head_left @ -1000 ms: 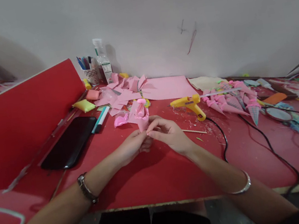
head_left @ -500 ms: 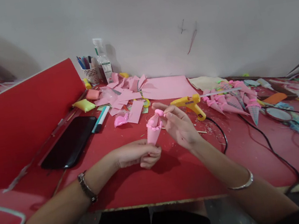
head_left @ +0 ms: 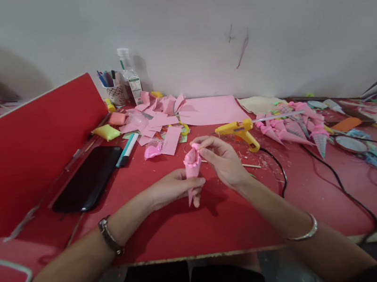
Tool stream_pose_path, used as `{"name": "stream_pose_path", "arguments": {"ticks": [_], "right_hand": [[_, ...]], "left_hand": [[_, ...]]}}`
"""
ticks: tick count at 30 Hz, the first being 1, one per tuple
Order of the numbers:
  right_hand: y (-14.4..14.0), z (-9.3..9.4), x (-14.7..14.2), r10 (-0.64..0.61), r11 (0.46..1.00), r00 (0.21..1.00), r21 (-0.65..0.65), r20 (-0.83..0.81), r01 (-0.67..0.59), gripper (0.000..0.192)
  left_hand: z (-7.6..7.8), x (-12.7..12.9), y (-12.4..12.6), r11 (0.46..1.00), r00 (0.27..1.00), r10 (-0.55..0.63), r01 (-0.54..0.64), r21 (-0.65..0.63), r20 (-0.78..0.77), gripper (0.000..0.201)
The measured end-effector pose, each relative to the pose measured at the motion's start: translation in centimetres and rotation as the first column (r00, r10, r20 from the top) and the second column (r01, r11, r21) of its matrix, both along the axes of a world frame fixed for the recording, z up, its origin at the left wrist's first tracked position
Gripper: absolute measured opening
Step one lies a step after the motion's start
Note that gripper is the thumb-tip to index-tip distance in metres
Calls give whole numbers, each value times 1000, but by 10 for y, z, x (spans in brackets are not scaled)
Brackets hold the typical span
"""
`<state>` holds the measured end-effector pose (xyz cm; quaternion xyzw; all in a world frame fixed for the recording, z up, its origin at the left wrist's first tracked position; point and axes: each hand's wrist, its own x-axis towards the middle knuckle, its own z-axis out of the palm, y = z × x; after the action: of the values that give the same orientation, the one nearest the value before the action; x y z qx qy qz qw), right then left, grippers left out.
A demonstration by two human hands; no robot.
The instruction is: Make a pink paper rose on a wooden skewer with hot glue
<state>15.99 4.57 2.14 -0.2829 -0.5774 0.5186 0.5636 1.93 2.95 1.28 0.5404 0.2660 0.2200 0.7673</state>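
A pink paper cone (head_left: 192,171), point down, is gripped around its lower part by my left hand (head_left: 174,188). Bumpy pink clay runs along the cone's rim, and a pink pointed piece stands up inside the opening. My right hand (head_left: 223,159) pinches a small lump of bright pink clay (head_left: 195,146) between thumb and fingertips, at the top of that inner piece. Whether the lump touches the piece, I cannot tell. Beyond my right hand lies a yellow glue gun (head_left: 240,130) with a clear glue stick in its back.
Several finished-looking pink cones (head_left: 289,125) lie at the right. Pink paper scraps (head_left: 150,123) and a pink sheet (head_left: 212,110) are at the back. A black phone (head_left: 89,178) and a marker (head_left: 129,149) lie left. The glue gun's cord (head_left: 281,169) trails forward. A red partition (head_left: 39,145) borders the left.
The cone has turned more upright, and its lower tip now shows below my left hand's fingers. My right hand has shifted slightly left and down with the clay lump, onto the cone's top.
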Motion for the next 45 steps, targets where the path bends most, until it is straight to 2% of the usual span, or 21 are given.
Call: {"name": "stream_pose_path", "arguments": {"ticks": [4,10,16,19,25,32,41,45], "right_hand": [[-1,0,0,-38,996,999,77,34,35,7],[-2,5,0,-195,958,977,231,84,171,4],[-6,4,-1,-241,923,923,364,300,122,4],[-6,3,-1,-260,910,903,398,341,112,6],[-7,4,-2,-300,897,885,422,357,134,8],[-8,5,-3,-284,902,895,413,344,128,8],[-9,5,-4,-219,923,919,374,327,87,12],[-11,8,-3,-204,920,937,382,283,85,11]], "left_hand": [[-1,0,1,998,997,67,-67,-6,29,28],[2,0,2,971,978,189,-173,-164,92,29],[3,0,2,957,967,228,-201,-209,115,30],[1,0,2,958,964,236,-210,-197,123,29],[0,1,2,968,965,229,-211,-138,131,31],[1,1,1,978,971,207,-201,-60,118,32],[-1,0,2,983,972,185,-184,-21,145,36],[2,0,1,985,972,170,-164,-46,160,39]]}}
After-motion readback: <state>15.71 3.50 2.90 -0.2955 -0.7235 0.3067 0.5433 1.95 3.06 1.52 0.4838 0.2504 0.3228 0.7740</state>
